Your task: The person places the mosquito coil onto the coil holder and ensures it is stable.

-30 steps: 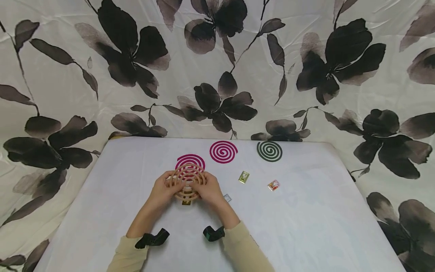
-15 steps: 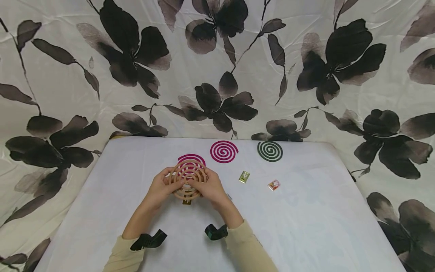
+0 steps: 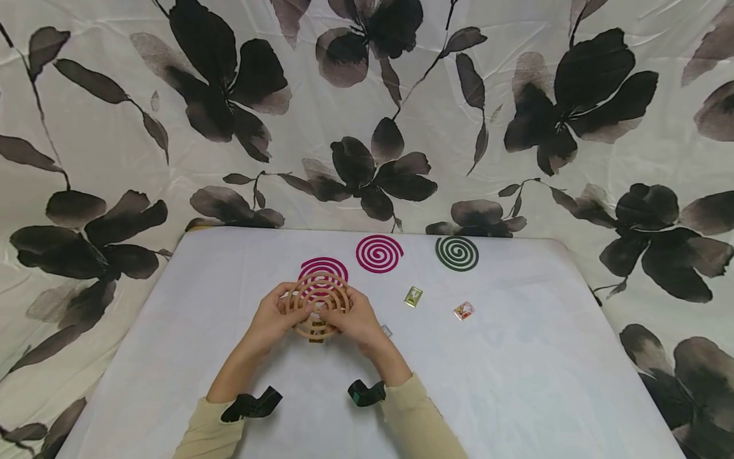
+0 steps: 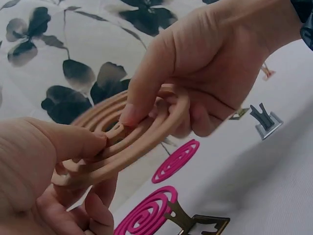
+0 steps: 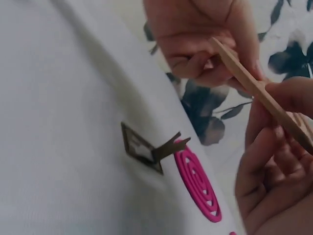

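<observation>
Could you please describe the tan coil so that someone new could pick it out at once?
On the white table, find the left hand and right hand close together. Between them, both pinch one flat, ringed tan coil. Unlike the pink spirals and green spiral lying on the table, it is tan and held up.

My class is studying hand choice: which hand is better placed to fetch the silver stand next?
Likely the right hand: the silver stand lies closer to it than to the left hand. Both hands grip the tan coil, so the left would hold it alone.
</observation>
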The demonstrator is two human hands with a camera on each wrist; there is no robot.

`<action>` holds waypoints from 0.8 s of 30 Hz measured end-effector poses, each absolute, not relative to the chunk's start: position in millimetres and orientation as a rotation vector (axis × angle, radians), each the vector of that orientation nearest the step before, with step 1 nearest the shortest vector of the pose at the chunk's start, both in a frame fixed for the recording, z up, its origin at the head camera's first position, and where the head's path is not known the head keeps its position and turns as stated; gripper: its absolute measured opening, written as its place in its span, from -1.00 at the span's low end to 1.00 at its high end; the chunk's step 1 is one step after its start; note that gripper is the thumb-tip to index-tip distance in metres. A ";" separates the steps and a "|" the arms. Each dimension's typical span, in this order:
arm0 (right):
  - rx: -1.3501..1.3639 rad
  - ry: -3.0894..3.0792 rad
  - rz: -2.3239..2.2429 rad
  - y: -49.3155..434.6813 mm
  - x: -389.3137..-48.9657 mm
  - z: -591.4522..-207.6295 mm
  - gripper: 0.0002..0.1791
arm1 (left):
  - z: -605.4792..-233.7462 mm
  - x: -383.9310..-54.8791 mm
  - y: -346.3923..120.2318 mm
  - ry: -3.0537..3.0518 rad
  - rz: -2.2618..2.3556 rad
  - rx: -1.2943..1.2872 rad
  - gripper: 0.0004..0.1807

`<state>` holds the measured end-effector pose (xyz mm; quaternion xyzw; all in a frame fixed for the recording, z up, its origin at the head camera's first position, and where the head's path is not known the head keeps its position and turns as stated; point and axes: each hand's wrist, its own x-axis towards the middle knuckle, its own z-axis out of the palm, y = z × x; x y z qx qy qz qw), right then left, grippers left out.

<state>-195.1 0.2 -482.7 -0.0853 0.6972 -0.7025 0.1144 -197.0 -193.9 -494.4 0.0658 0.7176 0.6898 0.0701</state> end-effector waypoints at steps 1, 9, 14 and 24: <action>-0.294 2.098 -2.062 0.5 -192.6 -478.7 -0.66 | -495.3 -197.0 -194.9 2.179 2.076 0.211 -0.53; -0.921 2.715 -2.071 1.6 -195.7 -488.8 -0.78 | -485.8 -192.5 -204.9 1.958 2.211 0.159 -0.70; -1.426 2.967 -1.992 5.9 -194.9 -483.4 -0.77 | -463.9 -183.2 -204.7 1.748 2.193 0.145 -0.44; -1.724 3.136 -1.851 6.8 -192.4 -474.4 -0.90 | -436.5 -169.8 -193.3 1.734 2.239 0.123 -0.52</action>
